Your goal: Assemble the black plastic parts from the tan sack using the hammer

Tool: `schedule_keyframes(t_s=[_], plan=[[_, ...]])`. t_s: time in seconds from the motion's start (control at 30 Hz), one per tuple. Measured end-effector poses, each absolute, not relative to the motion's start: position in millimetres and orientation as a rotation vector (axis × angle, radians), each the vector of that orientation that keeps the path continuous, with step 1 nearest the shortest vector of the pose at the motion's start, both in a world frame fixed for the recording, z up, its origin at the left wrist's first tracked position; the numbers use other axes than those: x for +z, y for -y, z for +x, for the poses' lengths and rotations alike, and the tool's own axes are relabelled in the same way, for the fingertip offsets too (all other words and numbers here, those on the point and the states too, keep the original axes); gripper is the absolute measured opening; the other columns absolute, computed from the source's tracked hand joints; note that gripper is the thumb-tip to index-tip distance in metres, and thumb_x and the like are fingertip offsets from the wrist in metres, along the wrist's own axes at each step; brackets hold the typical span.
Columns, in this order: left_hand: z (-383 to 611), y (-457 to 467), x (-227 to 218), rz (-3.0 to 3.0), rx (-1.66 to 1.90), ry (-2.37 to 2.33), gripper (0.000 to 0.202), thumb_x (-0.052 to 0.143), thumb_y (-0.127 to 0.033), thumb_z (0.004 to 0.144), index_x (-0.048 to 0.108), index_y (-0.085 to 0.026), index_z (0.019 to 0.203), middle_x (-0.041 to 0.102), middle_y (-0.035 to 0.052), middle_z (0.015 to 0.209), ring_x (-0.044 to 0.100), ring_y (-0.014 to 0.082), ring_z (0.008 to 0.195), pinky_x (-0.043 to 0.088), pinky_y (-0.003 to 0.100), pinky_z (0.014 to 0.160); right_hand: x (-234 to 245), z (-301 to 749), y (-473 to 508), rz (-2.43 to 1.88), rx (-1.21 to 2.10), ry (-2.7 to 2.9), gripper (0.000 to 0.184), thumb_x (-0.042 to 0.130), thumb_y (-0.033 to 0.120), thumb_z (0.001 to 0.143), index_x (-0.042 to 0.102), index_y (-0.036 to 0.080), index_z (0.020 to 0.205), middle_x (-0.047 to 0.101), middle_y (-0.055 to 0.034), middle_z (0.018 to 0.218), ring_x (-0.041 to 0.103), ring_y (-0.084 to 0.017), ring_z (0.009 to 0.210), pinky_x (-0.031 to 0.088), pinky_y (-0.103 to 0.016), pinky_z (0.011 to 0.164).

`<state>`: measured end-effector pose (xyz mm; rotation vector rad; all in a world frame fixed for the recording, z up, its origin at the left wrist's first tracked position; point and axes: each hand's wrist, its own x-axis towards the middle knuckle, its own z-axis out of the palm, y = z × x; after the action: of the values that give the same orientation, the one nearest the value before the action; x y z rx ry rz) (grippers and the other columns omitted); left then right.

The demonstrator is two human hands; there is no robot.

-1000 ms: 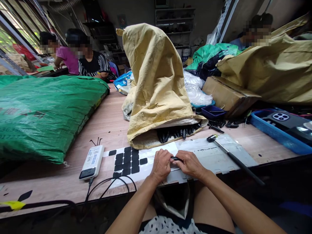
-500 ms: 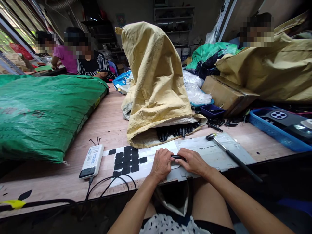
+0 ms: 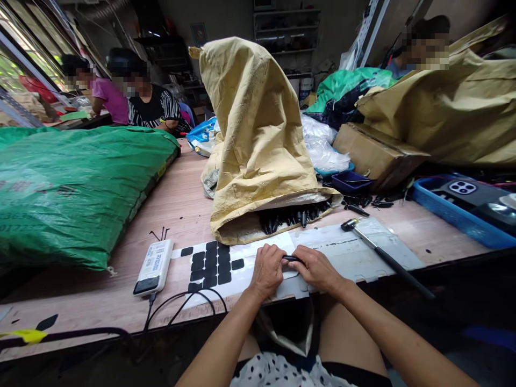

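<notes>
Between my two hands is a slim black pen-like piece (image 3: 292, 258), lying crosswise just above the table's front edge. My left hand (image 3: 267, 271) is closed on its left end, and my right hand (image 3: 316, 266) pinches the right end. The fingers hide both ends, so its exact kind does not show. Beneath the hands lies a pale work sheet (image 3: 250, 263). Black rounded-square stickers (image 3: 210, 264) stand in rows on its left part. Just beyond, a tan sack (image 3: 258, 140) gapes toward me with several black pieces (image 3: 304, 217) of similar look in its mouth.
A hammer (image 3: 382, 259) lies on the right, its handle past the edge. A white power bank (image 3: 153, 269) with black cables sits left. A big green sack (image 3: 80, 188) fills the left side; a blue tray (image 3: 451, 215) stands right. Several people sit beyond.
The view has shifted very slightly. Both hands keep their hold on the black piece in nearly the same spot.
</notes>
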<state>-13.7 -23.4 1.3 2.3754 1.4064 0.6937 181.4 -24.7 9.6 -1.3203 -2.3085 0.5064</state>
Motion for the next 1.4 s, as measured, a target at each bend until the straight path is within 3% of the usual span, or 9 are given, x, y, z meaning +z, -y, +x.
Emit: schedule_keyframes(t_s=[0.2, 0.37, 0.7, 0.9, 1.03, 1.2, 1.4], plan=[[-13, 25, 7, 2.364, 0.668, -1.364, 0.013, 0.052, -0.018, 0.097, 0.064, -0.021, 0.103, 0.063, 0.0044, 0.100, 0.050, 0.0232, 0.098, 0.037, 0.039, 0.089, 20, 192, 23, -1.310, 0.614, 2.327, 0.015, 0.058, 0.033, 0.095, 0.061, 0.021, 0.087, 0.063, -0.0033, 0.089, 0.058, -0.017, 0.083, 0.042, -0.029, 0.076], [-13, 25, 8, 2.350, 0.647, -1.352, 0.015, 0.051, -0.026, 0.100, 0.064, -0.022, 0.105, 0.064, 0.0044, 0.101, 0.050, 0.0237, 0.100, 0.037, 0.039, 0.091, 14, 193, 22, -1.336, 0.556, 2.361, 0.017, 0.054, 0.030, 0.097, 0.062, 0.021, 0.085, 0.064, -0.0044, 0.088, 0.058, -0.018, 0.084, 0.042, -0.030, 0.077], [-16, 20, -1, 2.273, 0.741, -1.341, 0.016, 0.052, -0.018, 0.096, 0.068, -0.020, 0.094, 0.064, 0.0048, 0.092, 0.050, 0.0227, 0.094, 0.037, 0.038, 0.086, 9, 178, 19, -1.340, 0.558, 2.328, 0.024, 0.053, 0.026, 0.095, 0.054, 0.021, 0.071, 0.061, -0.0026, 0.075, 0.053, -0.016, 0.072, 0.036, -0.030, 0.069], [-16, 22, 5, 2.211, 0.778, -1.318, 0.014, 0.051, -0.022, 0.097, 0.065, -0.021, 0.098, 0.064, 0.0045, 0.095, 0.051, 0.0231, 0.097, 0.037, 0.038, 0.088, 21, 187, 14, -1.239, 0.733, 2.288, 0.016, 0.057, 0.030, 0.094, 0.060, 0.020, 0.082, 0.061, -0.0019, 0.082, 0.054, -0.016, 0.078, 0.040, -0.028, 0.074], [-15, 23, 9, 2.184, 0.769, -1.301, 0.011, 0.053, -0.024, 0.095, 0.063, -0.022, 0.099, 0.063, 0.0042, 0.098, 0.050, 0.0235, 0.098, 0.037, 0.039, 0.089, 25, 191, 13, -1.326, 0.852, 2.185, 0.016, 0.065, 0.036, 0.088, 0.063, 0.020, 0.087, 0.058, 0.0006, 0.079, 0.050, -0.013, 0.070, 0.039, -0.027, 0.067], [-15, 22, 10, 2.131, 0.791, -1.325, 0.011, 0.054, -0.018, 0.090, 0.059, -0.022, 0.099, 0.063, 0.0035, 0.101, 0.050, 0.0232, 0.099, 0.037, 0.039, 0.089, 28, 189, 16, -1.378, 0.857, 2.222, 0.017, 0.069, 0.035, 0.084, 0.063, 0.020, 0.082, 0.060, 0.0005, 0.078, 0.051, -0.013, 0.070, 0.037, -0.026, 0.065], [-15, 22, 7, 2.128, 0.800, -1.344, 0.017, 0.053, -0.013, 0.086, 0.057, -0.022, 0.100, 0.064, 0.0033, 0.101, 0.050, 0.0231, 0.101, 0.039, 0.039, 0.092, 32, 184, 16, -1.373, 0.784, 2.274, 0.021, 0.060, 0.041, 0.092, 0.066, 0.022, 0.088, 0.064, -0.0009, 0.082, 0.055, -0.015, 0.075, 0.039, -0.027, 0.069]])
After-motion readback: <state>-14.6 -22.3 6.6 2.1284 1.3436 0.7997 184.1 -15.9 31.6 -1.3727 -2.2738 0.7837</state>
